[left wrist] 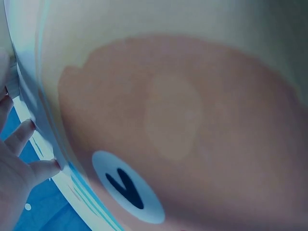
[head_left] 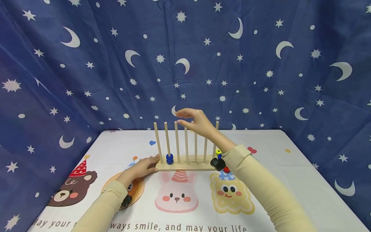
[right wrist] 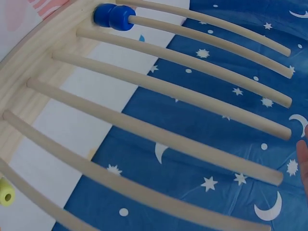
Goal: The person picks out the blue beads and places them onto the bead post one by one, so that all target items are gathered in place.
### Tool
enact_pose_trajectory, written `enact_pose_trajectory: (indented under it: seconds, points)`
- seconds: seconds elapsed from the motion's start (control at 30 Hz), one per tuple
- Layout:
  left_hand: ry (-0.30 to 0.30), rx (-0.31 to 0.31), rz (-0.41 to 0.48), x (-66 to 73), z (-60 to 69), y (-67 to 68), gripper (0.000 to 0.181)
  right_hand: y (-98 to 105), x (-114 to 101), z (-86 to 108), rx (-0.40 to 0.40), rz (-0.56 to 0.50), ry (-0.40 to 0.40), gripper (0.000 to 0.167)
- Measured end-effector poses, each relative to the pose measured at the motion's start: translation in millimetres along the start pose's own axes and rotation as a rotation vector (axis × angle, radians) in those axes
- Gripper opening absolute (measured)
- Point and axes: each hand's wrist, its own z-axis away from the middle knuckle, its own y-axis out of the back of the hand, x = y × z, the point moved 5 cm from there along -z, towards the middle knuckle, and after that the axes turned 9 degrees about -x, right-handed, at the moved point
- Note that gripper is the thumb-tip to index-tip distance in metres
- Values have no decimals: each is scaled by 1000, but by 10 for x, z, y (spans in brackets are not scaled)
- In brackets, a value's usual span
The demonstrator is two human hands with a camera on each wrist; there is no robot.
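Note:
A wooden peg stand [head_left: 185,166] with several upright pegs stands on the table. Two blue beads [head_left: 169,159] are stacked low on its second peg from the left; the right wrist view shows these blue beads [right wrist: 114,17] at the foot of that peg. My left hand [head_left: 144,167] holds the left end of the base, thumb in front and fingers at the end. In the left wrist view the left hand's [left wrist: 17,163] other fingers are spread. Above the third peg is my right hand [head_left: 197,122], thumb and fingers apart, with nothing visible between them.
Beyond the stand's right end lie a yellow bead [head_left: 218,151], a blue bead [head_left: 219,156] and a red bead [head_left: 226,169], partly hidden by the right wrist's black camera [head_left: 217,164]. A printed white cloth [head_left: 275,167] covers the table; a blue star-patterned curtain [head_left: 185,90] hangs behind.

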Motion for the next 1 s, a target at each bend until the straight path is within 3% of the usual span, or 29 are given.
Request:
enact_pose_trajectory:
  seconds: [0.27, 0.5, 1.0]
  points:
    - [-15, -5, -9, 2, -4, 35, 58, 171, -37, 190, 54, 6, 37, 28]
    - [-4, -17, 26, 14, 29, 22, 57, 257, -14, 358, 75, 43, 1, 28]
    - [-19, -5, 2, 40, 21, 21, 56, 362, 9, 681, 92, 95, -6, 28]
